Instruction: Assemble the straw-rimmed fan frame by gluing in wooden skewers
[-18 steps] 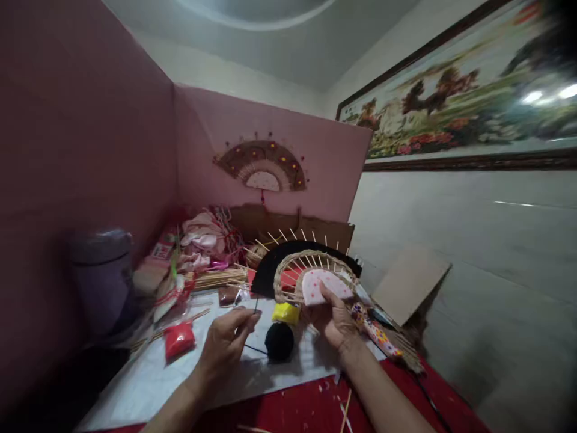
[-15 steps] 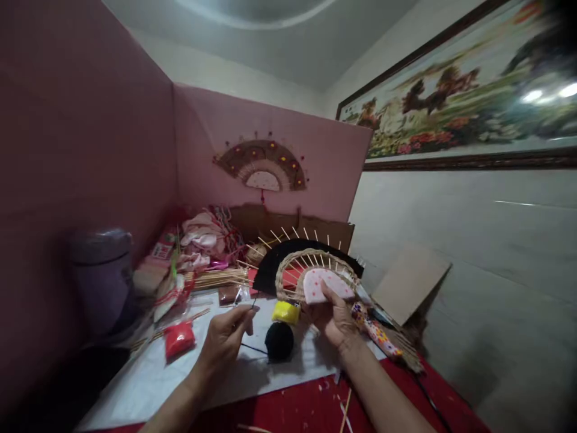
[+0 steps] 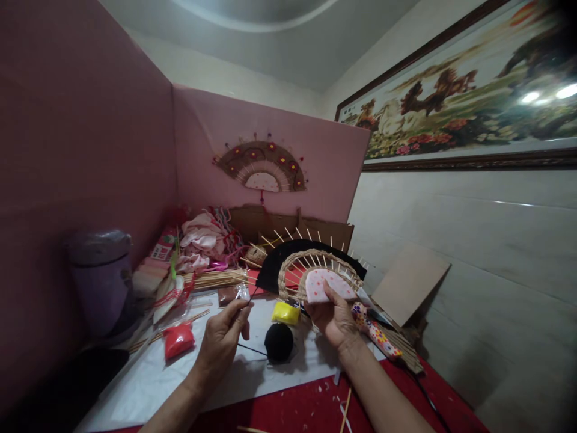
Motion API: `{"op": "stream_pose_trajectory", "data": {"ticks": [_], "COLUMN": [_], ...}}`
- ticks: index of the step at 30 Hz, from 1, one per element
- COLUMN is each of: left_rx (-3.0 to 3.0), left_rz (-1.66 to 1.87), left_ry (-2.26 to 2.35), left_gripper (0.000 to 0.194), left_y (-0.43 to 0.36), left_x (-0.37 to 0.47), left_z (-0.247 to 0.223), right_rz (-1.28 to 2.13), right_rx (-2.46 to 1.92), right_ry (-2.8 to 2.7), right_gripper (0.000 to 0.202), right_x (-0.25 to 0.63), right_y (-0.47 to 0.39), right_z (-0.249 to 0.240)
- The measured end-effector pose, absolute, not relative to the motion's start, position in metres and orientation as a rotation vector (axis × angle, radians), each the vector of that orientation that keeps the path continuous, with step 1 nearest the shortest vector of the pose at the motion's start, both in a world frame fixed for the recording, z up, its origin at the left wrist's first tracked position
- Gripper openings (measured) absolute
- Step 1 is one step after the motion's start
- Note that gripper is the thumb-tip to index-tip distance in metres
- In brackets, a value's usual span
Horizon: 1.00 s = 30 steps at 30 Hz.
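Note:
My right hand [image 3: 332,316] grips a handmade fan [image 3: 329,285] by its pale pink, red-dotted half-round base, the thumb lying on the front. Thin sticks fan out from that base through a band of twisted tan cord and a wide black woven band [image 3: 269,266]; their tips stick out past the black edge. My left hand [image 3: 228,328] pinches black yarn [image 3: 253,293] that runs up to the fan's left corner. From below that hand the strand leads to a black yarn ball [image 3: 278,342] on the white sheet. A yellow packet [image 3: 285,313] lies just behind the ball.
A red packet [image 3: 178,340] lies at left, near bundled sticks [image 3: 216,278] and a heap of pink cloth [image 3: 205,237]. A lidded purple container [image 3: 103,282] stands far left. Cardboard [image 3: 412,282] leans at right. A finished fan [image 3: 264,165] hangs on the pink panel.
The fan and my right hand have shifted slightly to the right. My left hand has moved a little left, and the yarn between it and the fan's corner shows longer.

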<state>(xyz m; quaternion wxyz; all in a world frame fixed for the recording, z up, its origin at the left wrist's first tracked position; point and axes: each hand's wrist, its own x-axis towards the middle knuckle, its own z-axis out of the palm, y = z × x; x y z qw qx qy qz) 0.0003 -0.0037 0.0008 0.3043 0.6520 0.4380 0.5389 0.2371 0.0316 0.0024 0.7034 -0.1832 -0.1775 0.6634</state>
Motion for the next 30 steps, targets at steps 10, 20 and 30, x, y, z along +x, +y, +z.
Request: {"op": "stream_pose_trajectory", "data": {"ticks": [10, 20, 30], "left_rx": [1.766, 1.756, 1.867], "left_rz": [1.496, 1.489, 1.267], "left_ry": [1.149, 1.159, 1.195], "left_gripper": [0.024, 0.025, 0.03], "left_y": [-0.0063, -0.0067, -0.0059], "left_x": [0.0014, -0.0014, -0.0006], "left_z": [0.0018, 0.0009, -0.0035], "right_rz": [1.46, 1.445, 1.435], "right_rx": [-0.412, -0.398, -0.404], "right_ry": [-0.375, -0.399, -0.329], "right_gripper": [0.032, 0.031, 0.027], "right_x": [0.2384, 0.2401, 0.2365], "right_y": [0.0326, 0.034, 0.0309], "right_z": [0.0012, 0.0002, 0.0049]}}
